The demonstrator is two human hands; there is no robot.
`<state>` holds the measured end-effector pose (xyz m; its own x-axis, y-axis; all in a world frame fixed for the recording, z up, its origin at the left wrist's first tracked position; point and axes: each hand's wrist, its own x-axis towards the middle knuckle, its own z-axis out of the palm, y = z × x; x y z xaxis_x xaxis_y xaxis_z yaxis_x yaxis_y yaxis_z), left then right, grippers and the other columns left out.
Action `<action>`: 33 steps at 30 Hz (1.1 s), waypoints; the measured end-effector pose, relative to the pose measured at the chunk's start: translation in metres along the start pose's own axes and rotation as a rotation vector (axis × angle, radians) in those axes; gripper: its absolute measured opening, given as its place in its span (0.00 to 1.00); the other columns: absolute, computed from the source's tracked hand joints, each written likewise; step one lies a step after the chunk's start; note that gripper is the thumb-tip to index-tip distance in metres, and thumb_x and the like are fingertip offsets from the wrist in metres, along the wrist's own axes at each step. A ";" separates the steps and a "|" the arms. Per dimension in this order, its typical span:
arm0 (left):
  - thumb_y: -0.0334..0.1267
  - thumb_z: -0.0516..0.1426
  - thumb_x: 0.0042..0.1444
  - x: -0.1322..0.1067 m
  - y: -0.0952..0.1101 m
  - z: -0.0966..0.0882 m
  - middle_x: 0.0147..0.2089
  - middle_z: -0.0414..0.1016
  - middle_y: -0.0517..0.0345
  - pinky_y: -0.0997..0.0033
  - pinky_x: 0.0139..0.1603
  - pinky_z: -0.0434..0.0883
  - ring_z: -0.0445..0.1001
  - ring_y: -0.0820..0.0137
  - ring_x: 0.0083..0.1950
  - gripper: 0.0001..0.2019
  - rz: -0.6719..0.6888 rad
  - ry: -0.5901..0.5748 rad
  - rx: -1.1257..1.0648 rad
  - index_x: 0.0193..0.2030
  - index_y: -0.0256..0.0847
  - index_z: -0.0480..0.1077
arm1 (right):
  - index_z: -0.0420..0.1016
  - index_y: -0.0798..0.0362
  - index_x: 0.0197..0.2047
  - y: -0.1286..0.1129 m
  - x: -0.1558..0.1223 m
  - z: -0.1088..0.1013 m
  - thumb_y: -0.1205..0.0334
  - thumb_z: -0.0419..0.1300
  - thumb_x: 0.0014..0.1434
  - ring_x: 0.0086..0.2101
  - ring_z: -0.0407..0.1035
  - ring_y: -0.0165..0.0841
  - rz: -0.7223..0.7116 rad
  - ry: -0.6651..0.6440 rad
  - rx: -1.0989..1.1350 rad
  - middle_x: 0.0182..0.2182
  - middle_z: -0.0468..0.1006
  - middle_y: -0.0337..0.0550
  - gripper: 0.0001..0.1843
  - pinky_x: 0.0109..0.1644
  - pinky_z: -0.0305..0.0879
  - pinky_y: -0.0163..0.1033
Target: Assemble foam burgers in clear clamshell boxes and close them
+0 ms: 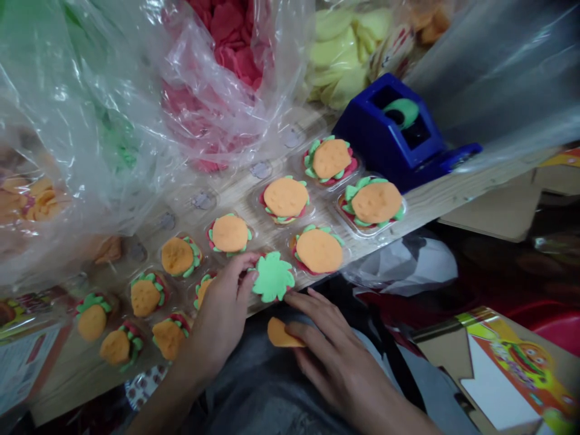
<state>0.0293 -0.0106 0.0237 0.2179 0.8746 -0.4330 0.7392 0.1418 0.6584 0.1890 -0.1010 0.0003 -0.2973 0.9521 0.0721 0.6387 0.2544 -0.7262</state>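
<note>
A green, leaf-edged lettuce-shaped piece (273, 277) lies on top of a toy burger at the table's front edge. My left hand (222, 311) pinches its left edge with thumb and index finger. Below it, my right hand (333, 344) holds an orange bun-shaped piece (280, 333) between thumb and fingers, over my lap. The right index fingertip reaches close to the lettuce's lower edge. Right beside stands a topped burger (319, 249) in a clear tray. Another orange-topped burger (203, 291) is partly hidden behind my left hand.
Two rows of orange-topped burgers in clear trays run along the wooden table (362, 246). A blue tape dispenser (394, 133) stands at the right end. Behind are plastic bags of red pieces (231, 42) and yellow pieces (344, 54). Printed cardboard (516, 368) lies lower right.
</note>
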 end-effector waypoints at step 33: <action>0.29 0.48 0.61 0.009 0.000 0.007 0.47 0.71 0.52 0.64 0.46 0.66 0.69 0.64 0.48 0.12 0.362 0.177 0.516 0.49 0.41 0.66 | 0.70 0.53 0.39 0.001 0.004 -0.007 0.70 0.52 0.58 0.42 0.73 0.37 0.142 0.103 0.166 0.42 0.76 0.50 0.09 0.44 0.74 0.42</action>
<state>0.0356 -0.0064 0.0156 0.4349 0.8947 -0.1020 0.8592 -0.3784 0.3443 0.1935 -0.0955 0.0044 -0.1334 0.9908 0.0241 0.5408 0.0932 -0.8360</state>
